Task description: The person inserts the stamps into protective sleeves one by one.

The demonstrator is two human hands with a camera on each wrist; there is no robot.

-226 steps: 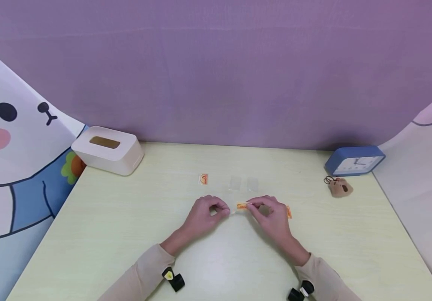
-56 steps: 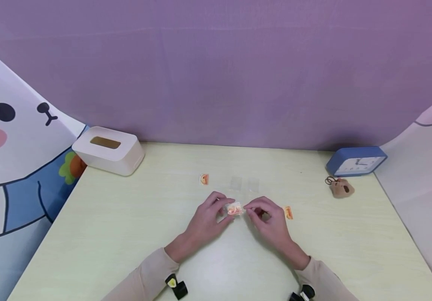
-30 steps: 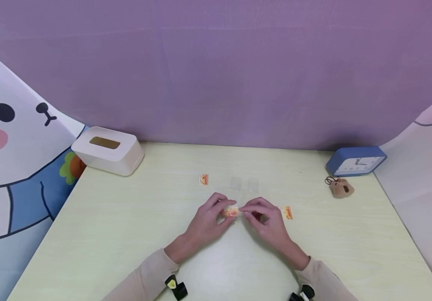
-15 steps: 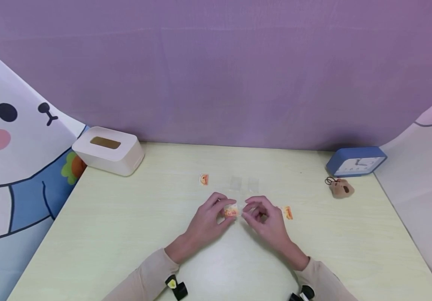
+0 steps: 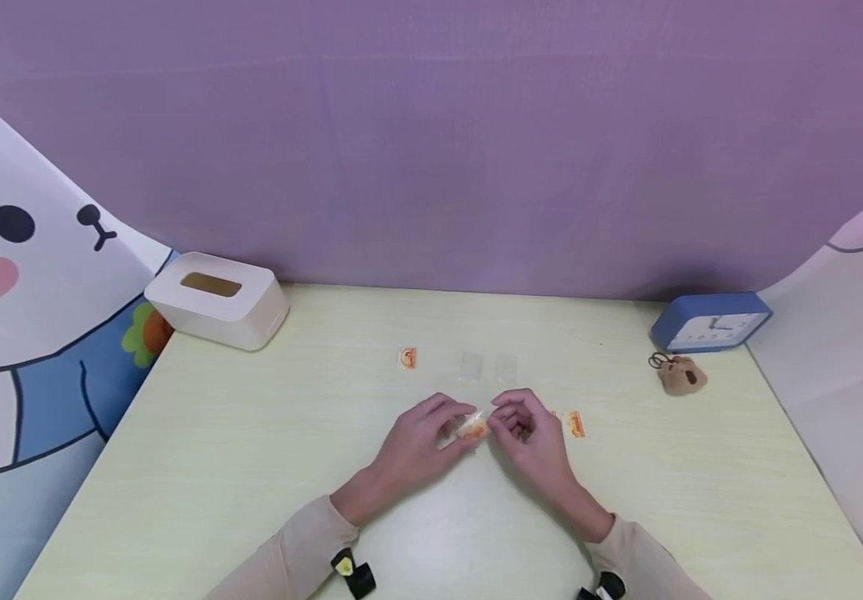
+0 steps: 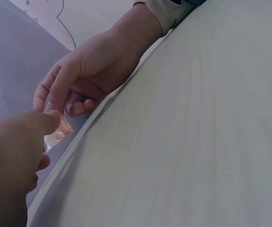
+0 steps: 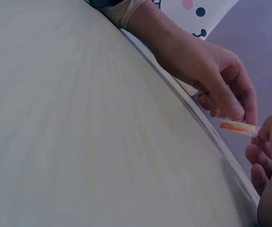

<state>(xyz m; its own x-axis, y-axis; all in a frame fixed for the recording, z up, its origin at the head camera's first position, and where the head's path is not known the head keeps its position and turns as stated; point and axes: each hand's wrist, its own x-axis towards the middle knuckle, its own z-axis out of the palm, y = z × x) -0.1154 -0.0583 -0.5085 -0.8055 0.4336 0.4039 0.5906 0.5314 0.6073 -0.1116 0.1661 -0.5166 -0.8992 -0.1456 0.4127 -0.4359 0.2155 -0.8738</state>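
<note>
My left hand (image 5: 418, 442) holds a small clear plastic packet (image 5: 474, 426) with orange print between thumb and fingers, just above the table. Close on its right, my right hand (image 5: 533, 437) has its thumb and forefinger at the packet's edge, the other fingers curled. In the right wrist view the packet (image 7: 239, 126) is seen edge-on, spanning the two hands, with the right fingertips pinching its near end. The left wrist view shows the packet (image 6: 60, 132) partly hidden by the left hand. What lies inside the packet is too small to tell.
On the table (image 5: 341, 333) behind the hands lie an orange-printed packet (image 5: 408, 357) and two clear plastic pieces (image 5: 470, 366). Another orange-printed packet (image 5: 575, 423) is beside my right hand. A white tissue box (image 5: 217, 300), blue clock (image 5: 710, 322) and brown plush keychain (image 5: 681, 375) stand farther off.
Earlier my right hand held an orange strip; now the printed packet is in my left hand. Over the last half second the packet has tilted and my left hand has dropped slightly.
</note>
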